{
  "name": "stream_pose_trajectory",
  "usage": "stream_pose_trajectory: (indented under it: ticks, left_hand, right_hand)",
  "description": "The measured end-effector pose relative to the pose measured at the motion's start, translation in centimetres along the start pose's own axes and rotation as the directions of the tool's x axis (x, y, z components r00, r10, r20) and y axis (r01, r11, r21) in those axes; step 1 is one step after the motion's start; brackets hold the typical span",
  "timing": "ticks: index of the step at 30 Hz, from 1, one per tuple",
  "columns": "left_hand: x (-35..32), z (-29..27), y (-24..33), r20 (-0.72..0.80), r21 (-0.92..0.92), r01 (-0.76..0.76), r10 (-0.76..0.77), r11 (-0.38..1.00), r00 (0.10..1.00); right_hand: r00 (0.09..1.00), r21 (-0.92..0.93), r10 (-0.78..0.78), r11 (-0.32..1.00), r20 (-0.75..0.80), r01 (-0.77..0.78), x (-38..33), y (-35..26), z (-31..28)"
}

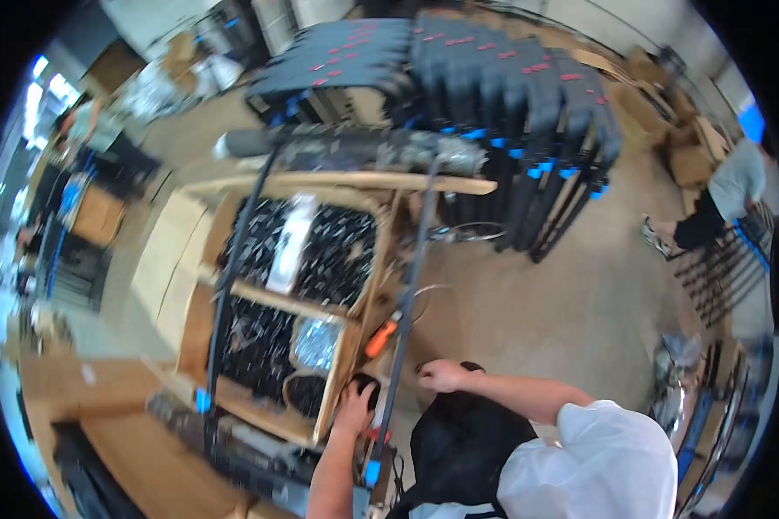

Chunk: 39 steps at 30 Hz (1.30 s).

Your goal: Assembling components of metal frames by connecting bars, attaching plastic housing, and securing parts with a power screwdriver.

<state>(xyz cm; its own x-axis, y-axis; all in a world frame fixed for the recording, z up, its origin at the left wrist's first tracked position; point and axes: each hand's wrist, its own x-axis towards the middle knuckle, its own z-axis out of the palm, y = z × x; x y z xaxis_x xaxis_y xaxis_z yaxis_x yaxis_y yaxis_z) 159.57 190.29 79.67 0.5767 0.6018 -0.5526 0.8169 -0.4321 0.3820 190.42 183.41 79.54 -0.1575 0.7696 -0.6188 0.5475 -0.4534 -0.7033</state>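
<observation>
A black metal frame with two long rails (pixel 409 277) lies across open cardboard boxes (pixel 342 350) full of black parts and silver bags. My left hand (pixel 353 408) rests at the near box corner, fingers curled over a black round part (pixel 368 383) beside the right rail. My right hand (pixel 441 376) is a closed fist just right of that rail, over the floor; nothing shows in it. An orange-handled tool (pixel 381 339) hangs by the rail just above both hands. Blue end fittings (pixel 370 472) sit on the rail ends nearest me.
Rows of upright black frames (pixel 502 95) with blue ends and red tags fill the back. A person (pixel 725 192) bends over at the right beside black racks. Cardboard boxes (pixel 169 264) stand left, and chrome parts (pixel 677 394) lie at the lower right.
</observation>
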Motion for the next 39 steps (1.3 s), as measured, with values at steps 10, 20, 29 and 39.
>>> stream_pose_trajectory:
  ticks: [10, 20, 29, 39]
  left_hand:
    - [2.4, 0.1, 0.1, 0.103, -0.043, -0.064, 0.068, 0.997, 0.992]
    - [2.9, 2.7, -2.5, 0.223, -0.766, 0.425, -0.42, 0.482, 0.88]
    - [2.2, 4.0, -2.9, 0.269, -0.911, 0.371, -0.422, 0.18, 0.866]
    - [0.2, 1.0, -1.4, 0.389, -0.913, 0.311, -0.336, -0.265, 0.858]
  right_hand:
    - [0.991, 0.653, 0.055, 0.756, -0.12, 0.037, 13.4, 0.1, 1.4]
    - [0.957, 0.581, -0.189, 0.763, -0.22, 0.284, 17.7, -0.6, 5.4]
    - [0.873, 0.874, 0.48, 0.383, 0.088, -0.299, 16.1, -6.7, 3.4]
    - [0.724, 0.917, 0.608, 0.389, -0.325, 0.086, 13.9, -12.0, 2.8]
